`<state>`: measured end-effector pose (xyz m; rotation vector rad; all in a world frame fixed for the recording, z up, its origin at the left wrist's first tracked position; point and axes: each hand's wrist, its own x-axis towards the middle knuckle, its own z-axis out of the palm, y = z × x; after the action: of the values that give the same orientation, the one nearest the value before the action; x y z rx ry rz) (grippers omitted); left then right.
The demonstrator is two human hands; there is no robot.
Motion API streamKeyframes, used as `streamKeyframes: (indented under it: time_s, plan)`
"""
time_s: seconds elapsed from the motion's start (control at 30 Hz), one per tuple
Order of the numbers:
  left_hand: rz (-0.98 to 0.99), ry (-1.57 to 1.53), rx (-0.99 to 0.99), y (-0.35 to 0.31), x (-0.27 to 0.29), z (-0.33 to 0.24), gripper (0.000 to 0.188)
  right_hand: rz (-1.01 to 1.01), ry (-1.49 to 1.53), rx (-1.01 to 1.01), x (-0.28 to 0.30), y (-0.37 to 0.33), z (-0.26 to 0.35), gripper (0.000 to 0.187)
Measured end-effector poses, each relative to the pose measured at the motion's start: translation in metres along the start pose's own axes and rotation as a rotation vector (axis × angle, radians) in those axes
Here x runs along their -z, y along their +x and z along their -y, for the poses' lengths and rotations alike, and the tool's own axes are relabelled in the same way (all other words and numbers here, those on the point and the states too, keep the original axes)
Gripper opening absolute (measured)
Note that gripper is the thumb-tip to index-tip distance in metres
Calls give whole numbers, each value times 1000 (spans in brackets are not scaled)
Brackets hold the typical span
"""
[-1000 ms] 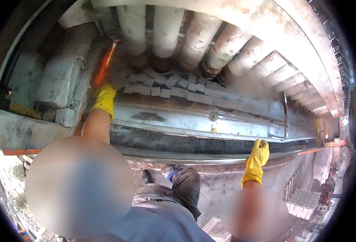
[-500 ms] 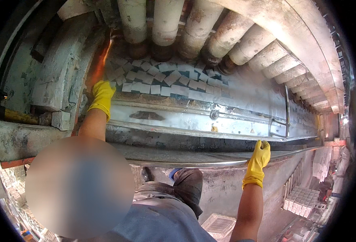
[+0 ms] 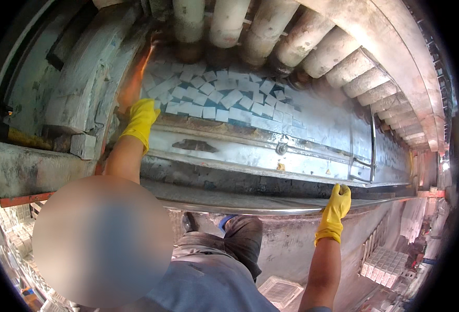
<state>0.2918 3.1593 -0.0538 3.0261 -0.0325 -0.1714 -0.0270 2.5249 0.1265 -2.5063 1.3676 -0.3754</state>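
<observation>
My left hand [image 3: 142, 124], in a yellow rubber glove, reaches to the left end of a wet trough. Its fingers are bent together beside the nearest pale tiles; what they hold, if anything, is hidden. Many small, flat, whitish square tiles [image 3: 232, 97] lie scattered on the wet, bluish surface [image 3: 328, 117], some overlapping. My right hand [image 3: 336, 208], gloved in yellow too, is closed in a loose fist at the metal rail [image 3: 250, 210] along the near edge. Nothing shows between its fingers.
Thick, stained pipes [image 3: 271, 31] slant over the trough's far side. An orange glow [image 3: 138, 73] lies along its left end, beside a pale block [image 3: 83, 146]. A thin upright bar [image 3: 373, 143] crosses at the right. A white crate [image 3: 280, 291] and stacked white blocks [image 3: 385, 265] stand below.
The view has turned slightly, so the pipes and tiles appear farther right. My left hand appears a little farther right and up, still by the tiles. My right hand keeps its place at the rail.
</observation>
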Motion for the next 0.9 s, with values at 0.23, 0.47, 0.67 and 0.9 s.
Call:
streamKeyframes:
  time_s: [0.23, 0.47, 0.67, 0.9]
  plan:
    - [-90, 3, 63, 14, -32, 12, 49, 7, 50, -6, -2, 1, -3, 49]
    - [-63, -100, 21, 23, -43, 36, 45, 19, 44, 7, -5, 2, -4, 48]
    - [29, -72, 121, 17, -22, 1, 45, 5, 101, 15, -10, 1, -7, 49]
    - [-12, -170, 88, 3, -18, -5, 40, -12, 30, 21, -3, -2, -4, 49]
